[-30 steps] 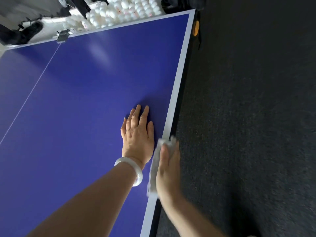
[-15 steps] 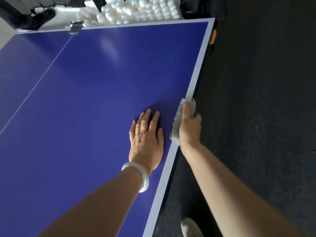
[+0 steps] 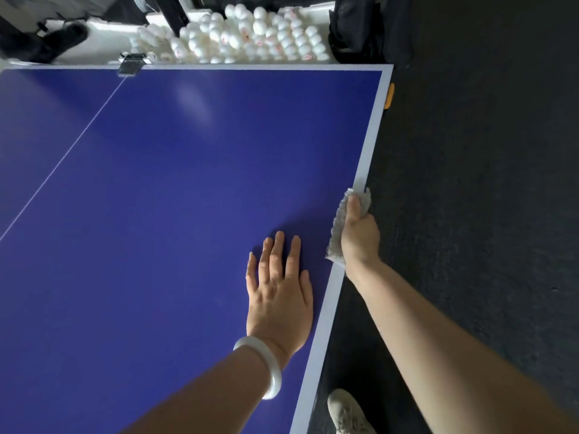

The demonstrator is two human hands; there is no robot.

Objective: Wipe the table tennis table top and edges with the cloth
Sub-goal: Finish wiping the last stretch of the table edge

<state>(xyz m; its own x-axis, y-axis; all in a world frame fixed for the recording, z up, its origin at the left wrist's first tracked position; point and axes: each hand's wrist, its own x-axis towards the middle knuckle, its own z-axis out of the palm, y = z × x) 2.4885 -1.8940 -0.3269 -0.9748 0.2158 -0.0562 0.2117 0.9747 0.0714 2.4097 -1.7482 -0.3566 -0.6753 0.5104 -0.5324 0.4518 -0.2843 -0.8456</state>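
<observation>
- Wiping the right-hand edge is the step we judge to be in hand: our right hand (image 3: 360, 242) holds the cloth (image 3: 336, 236) folded over the white border (image 3: 372, 136) of the surface (image 3: 156, 214).
- Our thumb lies on top of the cloth and pins it to the border. The other fingers go down past the rim and out of view, so we read this as a grip on cloth and edge together.
- Our left hand (image 3: 279, 296) lies flat on the blue just beside the cloth, fingers (image 3: 277, 249) straight and a little spread, holding nothing. It looks like a brace.
- Ahead, the border runs bare to the far corner, where an orange fitting (image 3: 390, 95) sticks out below the rim. White balls (image 3: 250, 36) are heaped beyond the far end.
- Next, in our view, we should slide the cloth along the border toward that corner with even pressure, ease round the fitting so nothing snags, then turn along the far end.
- We cannot tell how much of the top is already wiped.
</observation>
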